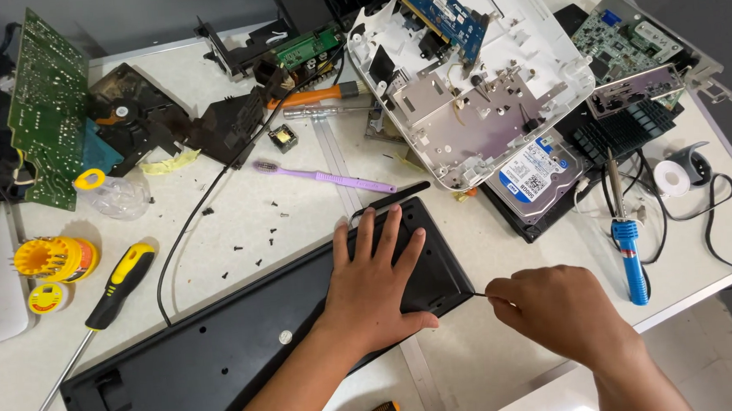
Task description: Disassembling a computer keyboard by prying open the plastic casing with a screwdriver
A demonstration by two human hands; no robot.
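Observation:
A black keyboard lies face down across the near part of the white table. My left hand presses flat on its right end, fingers spread. My right hand is just right of the keyboard's edge, fingers pinched on a thin dark tool whose tip touches that edge. Small black screws lie scattered on the table beyond the keyboard.
A purple toothbrush, a yellow-handled screwdriver, a blue soldering iron, a hard drive, a white chassis, green circuit boards and solder spools crowd the table. The table edge runs near right.

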